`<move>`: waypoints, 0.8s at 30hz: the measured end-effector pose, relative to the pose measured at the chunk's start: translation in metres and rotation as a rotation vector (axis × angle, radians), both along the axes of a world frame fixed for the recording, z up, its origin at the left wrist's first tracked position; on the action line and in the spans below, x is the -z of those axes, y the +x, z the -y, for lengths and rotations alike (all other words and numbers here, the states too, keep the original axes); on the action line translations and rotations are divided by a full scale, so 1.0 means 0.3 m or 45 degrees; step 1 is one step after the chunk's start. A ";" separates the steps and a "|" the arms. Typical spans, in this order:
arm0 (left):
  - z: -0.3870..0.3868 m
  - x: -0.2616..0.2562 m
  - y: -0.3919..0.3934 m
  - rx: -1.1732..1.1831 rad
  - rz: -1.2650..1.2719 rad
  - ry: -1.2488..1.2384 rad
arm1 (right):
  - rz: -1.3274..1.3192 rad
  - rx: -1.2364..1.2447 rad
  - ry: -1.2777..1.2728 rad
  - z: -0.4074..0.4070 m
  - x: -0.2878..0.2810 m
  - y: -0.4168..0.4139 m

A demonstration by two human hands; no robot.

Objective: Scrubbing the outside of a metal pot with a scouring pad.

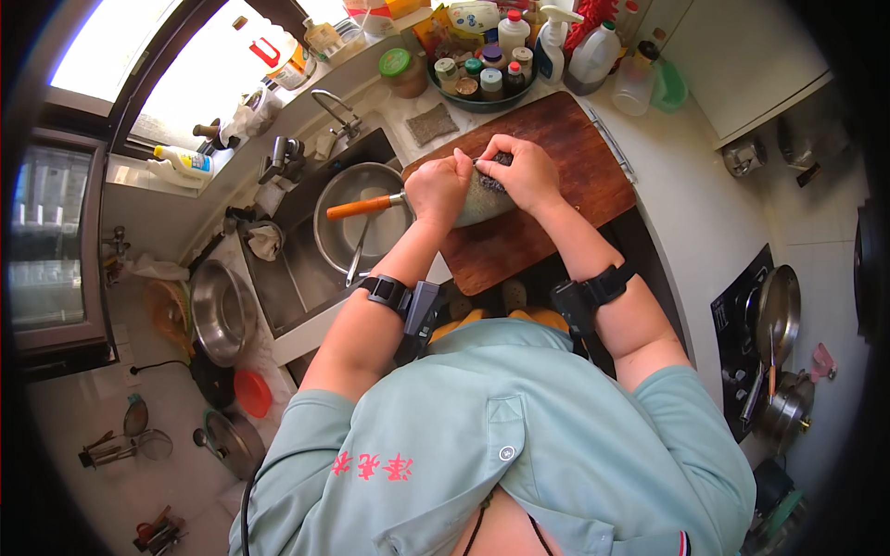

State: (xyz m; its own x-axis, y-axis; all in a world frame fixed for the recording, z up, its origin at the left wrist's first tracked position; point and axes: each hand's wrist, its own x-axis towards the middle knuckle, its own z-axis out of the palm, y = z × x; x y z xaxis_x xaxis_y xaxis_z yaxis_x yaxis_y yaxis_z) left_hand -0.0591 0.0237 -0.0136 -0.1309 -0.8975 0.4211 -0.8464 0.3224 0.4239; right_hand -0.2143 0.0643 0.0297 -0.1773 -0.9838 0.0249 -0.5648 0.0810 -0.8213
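My left hand (438, 186) is closed around a utensil by the base of its orange wooden handle (360, 207), which sticks out to the left. A grey-green, rounded, speckled part (481, 203) shows between my hands; whether it belongs to the same utensil cannot be told. My right hand (523, 170) pinches a dark, curly scouring pad (498, 174) against its upper side. The fingertips of both hands nearly meet. All this is over a reddish-brown wooden cutting board (591, 163).
Left of the board, a sink (281, 292) holds a steel basin (327, 236) with a metal utensil in it. A tray of bottles and jars (480, 104) stands behind the board. A grey pad (431, 125) lies near the tap (341, 118). A hob with a pan (777, 313) is far right.
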 end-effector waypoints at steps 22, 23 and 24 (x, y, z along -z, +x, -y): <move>0.030 -0.005 0.010 -0.043 -0.010 0.042 | 0.076 -0.058 -0.254 0.021 0.074 -0.031; 0.018 -0.005 0.012 -0.037 -0.008 0.048 | 0.141 -0.033 -0.289 0.040 0.094 -0.060; 0.019 -0.007 0.014 -0.041 -0.002 0.067 | 0.107 0.032 -0.125 0.055 0.078 -0.088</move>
